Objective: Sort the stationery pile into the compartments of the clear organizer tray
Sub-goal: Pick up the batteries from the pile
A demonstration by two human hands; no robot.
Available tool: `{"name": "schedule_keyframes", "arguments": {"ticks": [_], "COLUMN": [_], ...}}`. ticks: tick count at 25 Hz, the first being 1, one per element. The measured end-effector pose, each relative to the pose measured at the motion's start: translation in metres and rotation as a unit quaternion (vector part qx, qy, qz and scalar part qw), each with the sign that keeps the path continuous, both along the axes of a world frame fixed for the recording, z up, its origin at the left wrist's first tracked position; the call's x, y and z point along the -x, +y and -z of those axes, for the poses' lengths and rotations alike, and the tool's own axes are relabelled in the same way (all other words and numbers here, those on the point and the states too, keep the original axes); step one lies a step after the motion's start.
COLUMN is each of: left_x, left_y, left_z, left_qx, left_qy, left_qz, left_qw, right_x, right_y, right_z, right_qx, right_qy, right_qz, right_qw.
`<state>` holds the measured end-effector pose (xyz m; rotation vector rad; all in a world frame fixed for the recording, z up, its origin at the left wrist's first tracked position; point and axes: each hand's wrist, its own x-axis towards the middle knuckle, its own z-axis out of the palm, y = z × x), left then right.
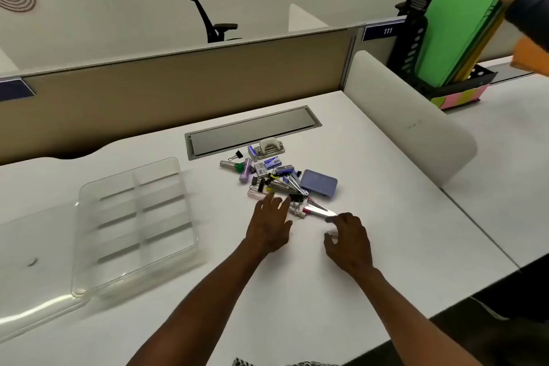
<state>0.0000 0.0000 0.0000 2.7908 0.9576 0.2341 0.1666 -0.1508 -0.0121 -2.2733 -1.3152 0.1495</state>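
Both hands reach over the white bench [371, 175] toward the stationery pile [279, 178]. We see our left hand [269, 224] flat with fingers spread and straight, fingertips at the near edge of the pile, holding nothing. Our right hand [347, 239] sits just to the right, fingers loosely curled; its fingertips lie beside the tip of a pink stapler [319, 210], and we cannot tell whether they touch it.

Largest on the bench is the clear organizer tray [135, 226], well left of the hands, its compartments bare, with a clear lid [32, 261] lying beside it further left. Open bench runs between tray and pile, and in front of both hands down to the near edge. The pile lies just beyond the hands, with a blue case [319, 183] on its right side and a hole punch [269, 145] at the back, near a grey cable hatch [252, 131].

A beige partition [178, 89] closes the far edge, and a white divider [407, 116] bounds the right side. Beyond it stands a black file rack [416, 47] with green folders [457, 27].
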Motion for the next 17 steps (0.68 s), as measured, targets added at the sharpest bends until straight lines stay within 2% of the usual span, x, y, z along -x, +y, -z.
{"name": "schedule_keyframes", "arguments": {"ticks": [2, 4, 8, 11, 17], "left_x": [-0.005, -0.01, -0.016, -0.019, -0.017], "left_y": [-0.003, -0.008, -0.01, -0.016, -0.015], "left_z": [0.005, 0.006, 0.008, 0.009, 0.007], "left_qx": [0.014, 0.024, 0.044, 0.066, 0.117], "left_qy": [-0.001, 0.032, 0.037, 0.046, 0.024], "left_qz": [0.009, 0.009, -0.013, -0.056, -0.115], "left_qw": [1.0, 0.999, 0.998, 0.995, 0.986], "right_x": [0.0, 0.002, 0.001, 0.013, 0.032], "right_y": [-0.001, -0.002, 0.006, 0.02, 0.058], "right_z": [0.004, 0.009, 0.013, 0.002, -0.002], "right_qx": [0.001, 0.019, 0.001, -0.05, -0.03], "right_qy": [-0.019, -0.016, 0.049, 0.138, 0.178], "right_qz": [-0.002, 0.005, 0.024, 0.071, 0.061], "right_qw": [1.0, 1.0, 0.999, 0.987, 0.982]}}
